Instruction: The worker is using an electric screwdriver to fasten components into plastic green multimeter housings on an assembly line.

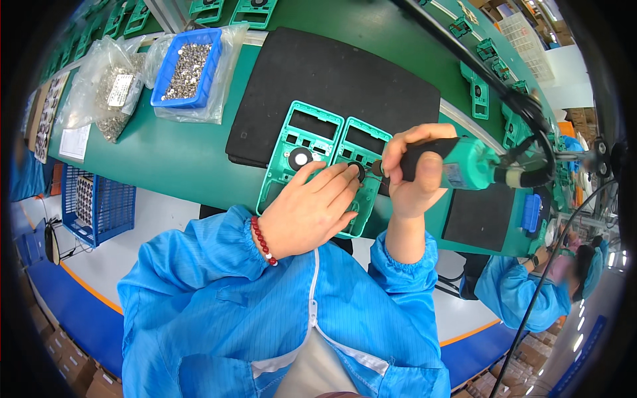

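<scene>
Two green plastic housings (296, 136) lie side by side at the front edge of a black mat (318, 73). A round black speaker (300, 158) with a pale centre sits in the left one. My left hand (308, 205) rests across both housings, fingers stretched toward the round black part (358, 171) in the right one. Wrapped round a green and black electric screwdriver (448, 162), my right hand (415, 169) holds it almost level. The driver's tip points at the right housing, near my left fingertips; whether it touches a screw is hidden.
A blue tray of small metal screws (212, 66) stands at the back left, beside a clear bag of more screws (113, 93). A blue basket (99, 205) is at left. More green housings (478, 93) line the far belt. Another person (524, 285) works at right.
</scene>
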